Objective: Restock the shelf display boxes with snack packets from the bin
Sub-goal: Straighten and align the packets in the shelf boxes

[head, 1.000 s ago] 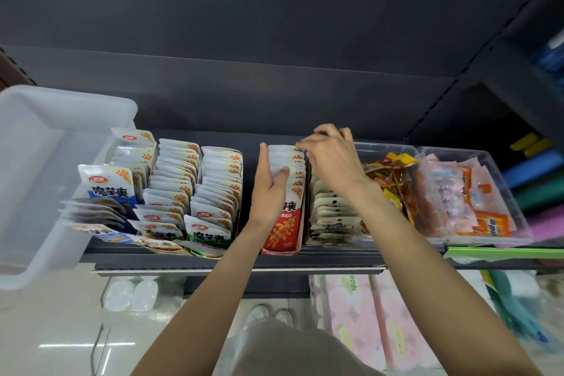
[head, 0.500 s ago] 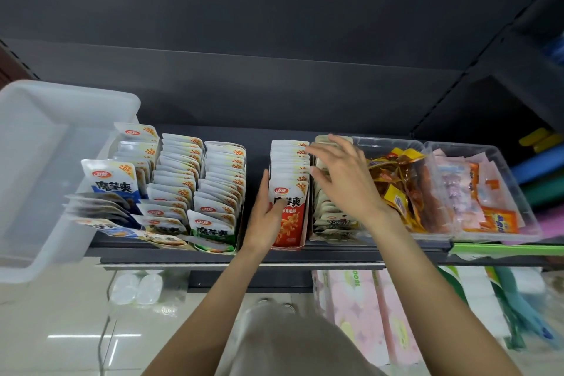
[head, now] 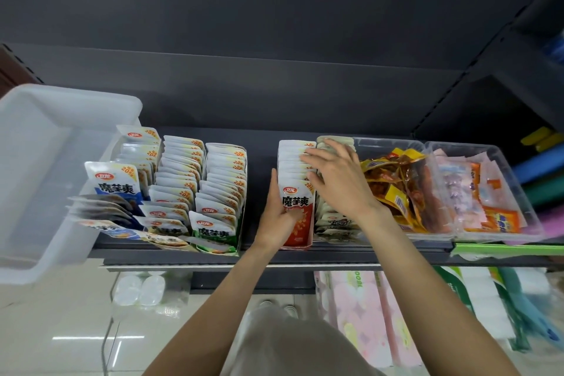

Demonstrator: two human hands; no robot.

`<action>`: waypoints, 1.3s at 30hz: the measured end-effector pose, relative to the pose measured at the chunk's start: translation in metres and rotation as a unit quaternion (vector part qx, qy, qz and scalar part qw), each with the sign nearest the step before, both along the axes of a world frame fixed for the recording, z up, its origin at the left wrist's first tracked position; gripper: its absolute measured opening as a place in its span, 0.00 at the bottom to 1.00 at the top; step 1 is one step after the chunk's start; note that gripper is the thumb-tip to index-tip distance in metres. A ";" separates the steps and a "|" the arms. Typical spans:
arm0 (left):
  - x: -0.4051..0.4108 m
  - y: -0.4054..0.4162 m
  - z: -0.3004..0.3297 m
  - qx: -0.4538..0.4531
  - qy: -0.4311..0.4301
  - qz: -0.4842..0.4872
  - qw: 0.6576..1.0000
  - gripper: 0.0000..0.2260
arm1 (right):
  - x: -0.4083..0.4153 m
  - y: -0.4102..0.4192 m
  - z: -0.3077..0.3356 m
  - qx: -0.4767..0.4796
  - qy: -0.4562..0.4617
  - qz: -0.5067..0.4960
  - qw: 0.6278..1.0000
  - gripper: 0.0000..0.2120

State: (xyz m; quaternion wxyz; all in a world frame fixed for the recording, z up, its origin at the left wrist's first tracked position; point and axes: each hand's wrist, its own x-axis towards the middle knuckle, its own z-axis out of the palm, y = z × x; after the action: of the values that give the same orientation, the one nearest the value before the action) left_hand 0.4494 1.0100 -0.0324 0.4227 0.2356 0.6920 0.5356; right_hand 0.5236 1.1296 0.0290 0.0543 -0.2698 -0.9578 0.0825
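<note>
Two hands tidy the red snack box (head: 295, 192): our left hand (head: 279, 217) grips its near left corner, our right hand (head: 338, 180) lies flat-fingered on the packets. Next we judge: fetch packets from the white bin (head: 45, 180), far left.

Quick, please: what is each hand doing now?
Left hand: grips the front of the red packet box.
Right hand: open, fingers spread over the packets.
</note>
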 end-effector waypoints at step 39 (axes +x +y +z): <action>-0.172 -0.026 0.073 -0.156 0.791 -0.238 0.541 0.10 | -0.122 -0.043 -0.012 -0.150 0.137 -0.066 0.977 0.05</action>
State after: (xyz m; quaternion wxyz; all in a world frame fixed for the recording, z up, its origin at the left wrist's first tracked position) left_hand 0.2775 0.9835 0.0406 -0.1544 0.6501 0.7365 -0.1051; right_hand 0.4012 1.0866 0.0168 0.1493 -0.3240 -0.8980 0.2575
